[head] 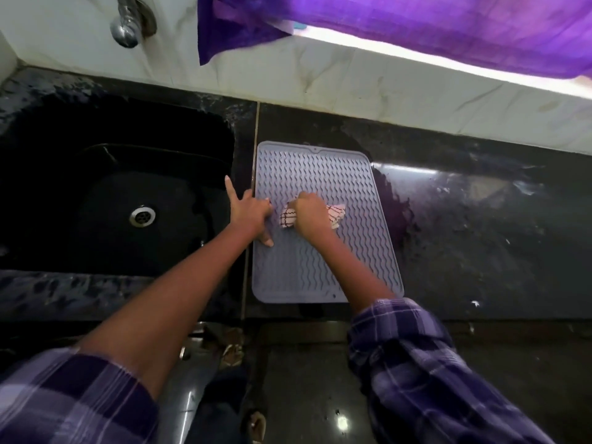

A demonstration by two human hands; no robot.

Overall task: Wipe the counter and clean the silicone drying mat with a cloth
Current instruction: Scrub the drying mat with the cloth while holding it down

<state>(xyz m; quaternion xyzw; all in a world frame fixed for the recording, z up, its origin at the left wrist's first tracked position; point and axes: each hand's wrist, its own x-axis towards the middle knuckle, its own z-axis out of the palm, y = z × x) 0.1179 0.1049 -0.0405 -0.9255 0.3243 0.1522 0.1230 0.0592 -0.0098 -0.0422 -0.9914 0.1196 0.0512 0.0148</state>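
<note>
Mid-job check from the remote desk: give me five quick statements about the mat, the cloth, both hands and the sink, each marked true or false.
1. The right hand grips the checked cloth on the drying mat. True.
2. The left hand holds a second cloth. False: it holds nothing; its fingers are spread and press on the mat's left edge.
3. The mat lies inside the sink. False: it lies flat on the dark counter, to the right of the sink.
4. The cloth is bunched up, not spread flat. True.
5. Dishes stand on the mat. False: only the cloth and the hands are on it.
</note>
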